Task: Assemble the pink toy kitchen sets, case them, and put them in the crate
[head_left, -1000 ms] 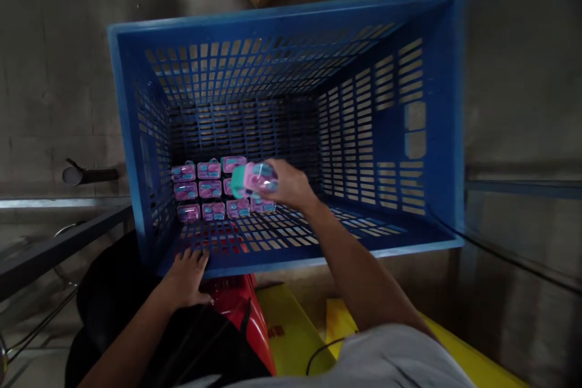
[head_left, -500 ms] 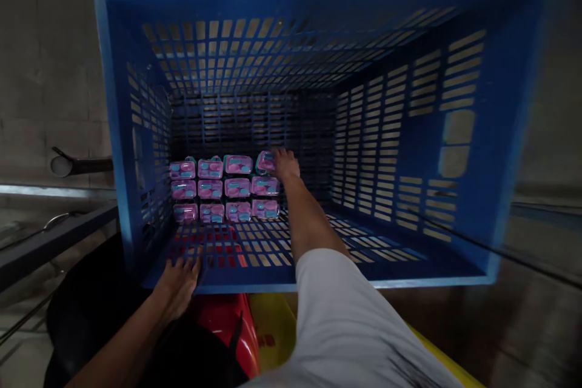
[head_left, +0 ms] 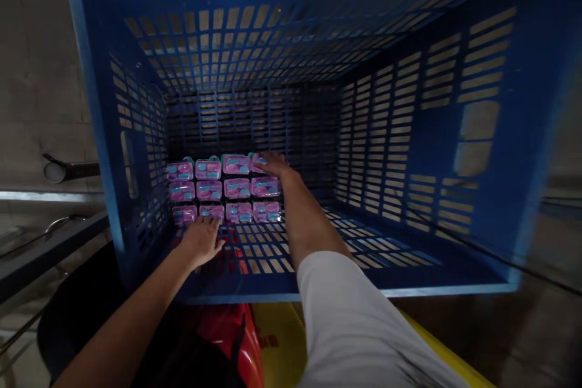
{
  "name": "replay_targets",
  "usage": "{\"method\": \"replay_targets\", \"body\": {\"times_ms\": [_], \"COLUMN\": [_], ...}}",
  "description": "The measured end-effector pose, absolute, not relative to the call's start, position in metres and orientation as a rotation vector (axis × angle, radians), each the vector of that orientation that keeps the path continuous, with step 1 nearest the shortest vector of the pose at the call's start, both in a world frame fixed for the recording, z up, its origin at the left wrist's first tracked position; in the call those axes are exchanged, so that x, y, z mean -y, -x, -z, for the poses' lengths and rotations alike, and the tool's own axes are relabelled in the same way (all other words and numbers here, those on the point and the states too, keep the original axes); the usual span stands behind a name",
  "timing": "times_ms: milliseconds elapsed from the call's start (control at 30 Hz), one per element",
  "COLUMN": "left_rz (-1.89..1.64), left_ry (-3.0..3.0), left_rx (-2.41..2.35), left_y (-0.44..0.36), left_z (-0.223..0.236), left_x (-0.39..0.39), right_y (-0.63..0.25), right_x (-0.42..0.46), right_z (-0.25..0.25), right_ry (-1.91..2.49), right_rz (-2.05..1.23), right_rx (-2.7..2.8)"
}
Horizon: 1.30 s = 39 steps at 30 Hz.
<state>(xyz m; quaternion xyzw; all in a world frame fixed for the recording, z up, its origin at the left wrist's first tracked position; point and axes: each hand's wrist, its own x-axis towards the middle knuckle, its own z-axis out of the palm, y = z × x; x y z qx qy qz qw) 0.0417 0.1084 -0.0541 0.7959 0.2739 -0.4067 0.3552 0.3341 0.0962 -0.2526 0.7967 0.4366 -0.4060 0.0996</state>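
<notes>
A big blue slatted crate fills the view. On its floor at the far left lie several pink and teal packs in neat rows. My right hand reaches deep inside and rests on the pack at the back right corner of the rows, fingers lying flat on it. My left hand is inside the crate too, fingers stretched out, touching the nearest row of packs. Neither hand holds a pack off the floor.
Under the crate's near edge lie a red object and yellow boxes. A dark metal rail runs at the left, with a grey tube end above it. Grey concrete floor surrounds the crate.
My right hand carried a pack down and set it at the back right of the rows. My left hand left the crate's near rim and moved in to the front row.
</notes>
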Motion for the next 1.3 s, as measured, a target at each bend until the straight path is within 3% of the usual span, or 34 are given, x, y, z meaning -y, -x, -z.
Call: {"method": "replay_targets", "body": {"times_ms": [167,333,767,1133,1300], "left_rz": [1.214,1.268,1.236,1.176,1.191], "left_ry": [-2.007,-1.976,-1.976,-1.972,-1.965], "left_rx": [-0.835,-0.822,-0.828,-0.857,-0.861], "left_y": [-0.007,0.009,0.012,0.014,0.017], "left_z": [0.069,0.076,0.076,0.081,0.084], "left_x": [-0.116,-0.115,-0.123,-0.126,-0.125], "right_y": [-0.296,-0.222,-0.199,-0.274,-0.277], "right_x": [-0.128,-0.160,-0.165,-0.130,-0.151], "right_z": [0.239,0.241,0.242,0.230,0.226], "right_ry": [-2.310,-1.950,-1.881,-2.078,-2.454], "right_rz": [1.069,1.153,1.115,1.044,1.027], "right_rx": [-1.585,-2.013,-1.970,-1.582,-0.975]}}
